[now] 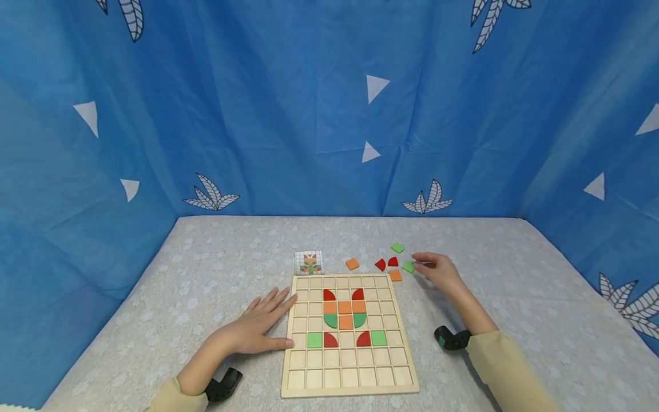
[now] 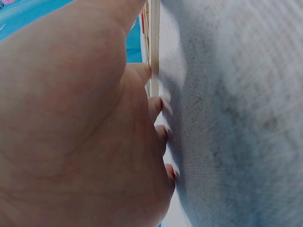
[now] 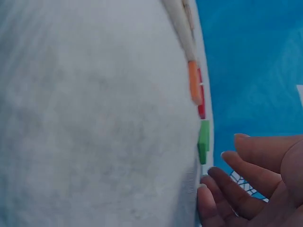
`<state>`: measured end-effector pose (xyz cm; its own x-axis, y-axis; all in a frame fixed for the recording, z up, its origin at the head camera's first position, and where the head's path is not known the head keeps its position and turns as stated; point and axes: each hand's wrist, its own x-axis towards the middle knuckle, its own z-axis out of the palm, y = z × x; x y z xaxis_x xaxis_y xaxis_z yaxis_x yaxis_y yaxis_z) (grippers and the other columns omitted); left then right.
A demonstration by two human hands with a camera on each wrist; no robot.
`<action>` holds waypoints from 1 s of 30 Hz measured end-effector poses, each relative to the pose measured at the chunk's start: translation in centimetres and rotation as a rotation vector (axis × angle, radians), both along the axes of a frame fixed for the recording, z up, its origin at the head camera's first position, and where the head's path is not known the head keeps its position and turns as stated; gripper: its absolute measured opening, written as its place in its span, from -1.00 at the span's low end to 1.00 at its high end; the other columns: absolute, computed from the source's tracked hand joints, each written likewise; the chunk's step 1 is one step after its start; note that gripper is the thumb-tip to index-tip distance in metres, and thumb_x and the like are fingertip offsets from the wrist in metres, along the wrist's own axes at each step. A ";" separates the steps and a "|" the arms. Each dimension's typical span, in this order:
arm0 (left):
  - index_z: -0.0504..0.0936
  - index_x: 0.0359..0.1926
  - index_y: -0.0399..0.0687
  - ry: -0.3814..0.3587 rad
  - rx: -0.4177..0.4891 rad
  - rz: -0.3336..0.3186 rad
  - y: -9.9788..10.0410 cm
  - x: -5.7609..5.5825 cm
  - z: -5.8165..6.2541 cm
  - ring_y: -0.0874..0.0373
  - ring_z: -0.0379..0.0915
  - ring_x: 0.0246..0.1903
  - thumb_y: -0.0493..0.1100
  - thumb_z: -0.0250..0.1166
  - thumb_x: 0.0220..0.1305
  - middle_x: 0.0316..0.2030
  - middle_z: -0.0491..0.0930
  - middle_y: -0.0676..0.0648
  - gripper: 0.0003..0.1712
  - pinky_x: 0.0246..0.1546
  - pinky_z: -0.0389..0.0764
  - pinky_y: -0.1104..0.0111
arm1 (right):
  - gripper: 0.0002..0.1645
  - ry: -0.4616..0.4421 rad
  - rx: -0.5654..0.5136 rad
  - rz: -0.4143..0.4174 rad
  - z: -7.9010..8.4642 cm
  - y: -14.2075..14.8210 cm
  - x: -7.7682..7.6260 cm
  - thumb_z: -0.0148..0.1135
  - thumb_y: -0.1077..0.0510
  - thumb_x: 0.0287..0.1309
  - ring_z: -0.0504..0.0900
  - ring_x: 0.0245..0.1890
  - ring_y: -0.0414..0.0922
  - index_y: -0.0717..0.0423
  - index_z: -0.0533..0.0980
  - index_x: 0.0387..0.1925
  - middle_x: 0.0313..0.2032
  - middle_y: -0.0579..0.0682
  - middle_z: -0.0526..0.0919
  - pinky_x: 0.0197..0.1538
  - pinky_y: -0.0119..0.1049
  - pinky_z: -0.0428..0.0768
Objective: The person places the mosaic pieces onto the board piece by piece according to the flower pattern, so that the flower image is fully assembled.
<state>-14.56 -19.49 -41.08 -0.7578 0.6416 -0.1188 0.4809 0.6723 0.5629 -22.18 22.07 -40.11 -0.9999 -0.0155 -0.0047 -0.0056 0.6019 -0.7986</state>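
A wooden grid board [image 1: 349, 377] lies on the table, with red quarter-circle, orange square, dark green quarter-circle and light green square tiles set in its cells. My left hand [image 1: 259, 326] rests with spread fingers along the board's left edge, thumb and index fingertip at the rim. In the left wrist view, the palm [image 2: 75, 127] fills much of the picture. To the right of the loose tiles, my right hand [image 1: 437, 270] hovers with parted, slightly bent fingers. Its fingertips are close to a light green square tile [image 1: 408, 266], which shows apart from the fingers in the right wrist view.
Behind the board's top left lies a small pattern card [image 1: 309, 262]. Loose tiles by the far right corner include two red quarter circles [image 1: 393, 261], orange squares [image 1: 352, 264] and another light green square [image 1: 397, 248]. A blue curtain [image 1: 319, 114] hangs behind the table.
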 end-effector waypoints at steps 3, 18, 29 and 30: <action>-0.02 0.46 -0.10 -0.001 0.002 -0.001 0.0 0.0 0.0 -0.23 -0.38 0.37 0.29 0.18 0.19 0.42 -0.18 -0.24 0.01 0.19 -0.27 -0.23 | -0.61 0.028 0.101 -0.009 -0.8 0.0 -0.6 0.17 0.25 0.23 0.50 -0.08 0.15 0.40 0.48 0.05 -0.01 0.32 0.51 -0.17 -0.10 0.53; -0.02 0.46 -0.08 0.011 -0.018 0.009 0.1 -0.1 0.1 -0.20 -0.38 0.37 0.33 0.16 0.18 0.43 -0.18 -0.22 0.02 0.21 -0.28 -0.20 | -0.76 0.148 0.289 -0.022 -1.7 -1.0 -1.5 0.34 0.34 0.02 0.42 -0.40 -0.02 0.36 0.57 -0.22 -0.35 0.14 0.47 -0.40 -0.23 0.39; -0.01 0.46 -0.09 0.007 -0.019 0.014 0.2 0.1 0.3 -0.19 -0.38 0.37 0.34 0.16 0.17 0.43 -0.17 -0.21 0.03 0.21 -0.28 -0.19 | -0.77 0.169 0.240 -0.035 -2.2 -1.1 -1.5 0.34 0.37 0.01 0.46 -0.41 -0.04 0.32 0.54 -0.24 -0.37 0.11 0.55 -0.39 -0.20 0.44; -0.01 0.46 -0.09 0.007 -0.019 0.013 0.2 0.1 0.3 -0.19 -0.38 0.37 0.34 0.16 0.17 0.43 -0.17 -0.22 0.03 0.21 -0.28 -0.19 | -0.77 0.173 0.237 -0.035 -2.2 -1.1 -1.4 0.34 0.37 0.00 0.46 -0.42 -0.04 0.33 0.54 -0.24 -0.38 0.11 0.56 -0.41 -0.21 0.43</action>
<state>-14.46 -19.31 -40.82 -0.7670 0.6293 -0.1252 0.4759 0.6888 0.5468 -23.62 20.97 -42.28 -0.9860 0.0004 0.1668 -0.1054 0.7735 -0.6250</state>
